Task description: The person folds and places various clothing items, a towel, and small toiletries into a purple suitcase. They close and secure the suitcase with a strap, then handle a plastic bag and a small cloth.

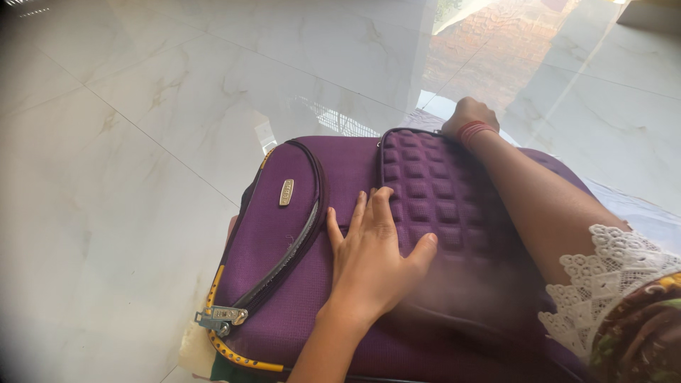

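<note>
A purple fabric suitcase (284, 241) lies flat on a white marble floor, with a quilted front pocket (433, 191), a curved zip pocket on the left and yellow trim along its near edge. My left hand (372, 252) rests flat on the lid, fingers spread, at the left edge of the quilted pocket. My right hand (468, 117), with red bangles on the wrist, is closed at the far top edge of the suitcase; what it grips is hidden. A metal zip lock (221, 317) sits at the near left corner.
White marble floor tiles (106, 177) surround the suitcase on the left and far side. A white wall or pillar (418, 42) stands at the back, with a sunlit reddish reflection beside it. My lace-edged sleeve (617, 276) shows at the right.
</note>
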